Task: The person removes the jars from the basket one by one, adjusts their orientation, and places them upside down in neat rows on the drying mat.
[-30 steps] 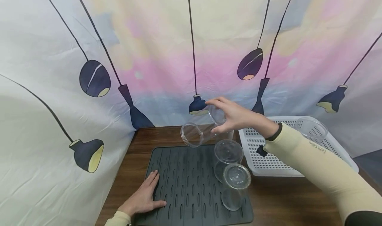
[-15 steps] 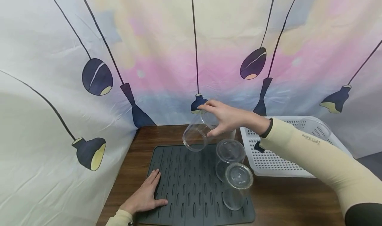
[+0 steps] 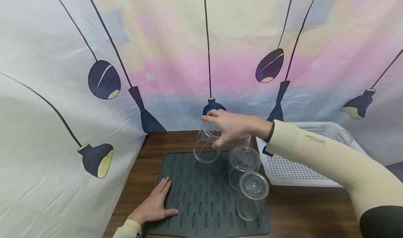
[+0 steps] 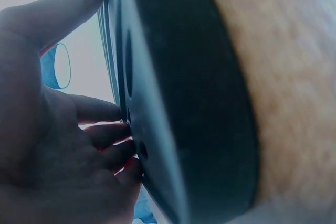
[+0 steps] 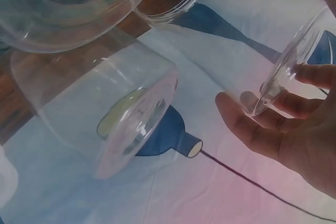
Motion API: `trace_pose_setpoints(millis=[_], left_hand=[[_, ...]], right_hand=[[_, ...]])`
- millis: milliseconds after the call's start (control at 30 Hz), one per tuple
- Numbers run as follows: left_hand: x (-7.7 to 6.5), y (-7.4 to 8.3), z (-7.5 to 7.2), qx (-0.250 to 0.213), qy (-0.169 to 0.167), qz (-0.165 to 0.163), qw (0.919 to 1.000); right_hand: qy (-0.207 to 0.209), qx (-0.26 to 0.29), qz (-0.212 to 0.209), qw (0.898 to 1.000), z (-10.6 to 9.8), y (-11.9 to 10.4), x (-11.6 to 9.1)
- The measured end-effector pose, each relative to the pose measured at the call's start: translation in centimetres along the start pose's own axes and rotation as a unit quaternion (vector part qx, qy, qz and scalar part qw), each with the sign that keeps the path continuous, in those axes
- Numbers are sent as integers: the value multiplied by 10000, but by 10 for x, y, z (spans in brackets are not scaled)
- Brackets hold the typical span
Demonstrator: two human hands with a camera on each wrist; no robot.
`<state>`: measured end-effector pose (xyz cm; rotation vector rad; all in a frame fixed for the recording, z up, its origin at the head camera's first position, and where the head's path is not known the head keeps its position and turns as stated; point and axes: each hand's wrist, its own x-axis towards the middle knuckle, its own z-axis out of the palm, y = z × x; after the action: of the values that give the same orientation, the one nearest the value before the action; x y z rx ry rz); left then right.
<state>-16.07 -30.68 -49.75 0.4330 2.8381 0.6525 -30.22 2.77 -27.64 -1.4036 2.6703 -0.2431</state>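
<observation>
My right hand grips a clear jar by its base, fingers on one side and thumb on the other. The jar is upside down and slightly tilted, its mouth close over the far part of a dark grey slotted drying mat. In the right wrist view, fingertips curl at the base edge of the jar. Two more clear jars, one farther and one nearer, stand inverted along the mat's right side. My left hand lies with spread fingers on the mat's left edge.
Another inverted clear jar stands behind the right hand. At the right, a white perforated basket holds a clear vessel, partly behind my sleeve. A curtain printed with lamps hangs behind the brown wooden table.
My right hand has turned the jar from lying sideways to nearly upright with its mouth down, moving it slightly lower and toward the mat. The left hand stays on the mat.
</observation>
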Motion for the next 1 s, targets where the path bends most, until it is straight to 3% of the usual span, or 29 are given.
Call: trace_pose_setpoints(millis=[533,1000], left_hand=[[1,-4,1,87,-13,15,10000],[1,-5,1,86,-45,33,9999]], right_hand=[[-338,-596,-304,9972,7,-4,31],[-872,-566,-283,9942,23,-3,51]])
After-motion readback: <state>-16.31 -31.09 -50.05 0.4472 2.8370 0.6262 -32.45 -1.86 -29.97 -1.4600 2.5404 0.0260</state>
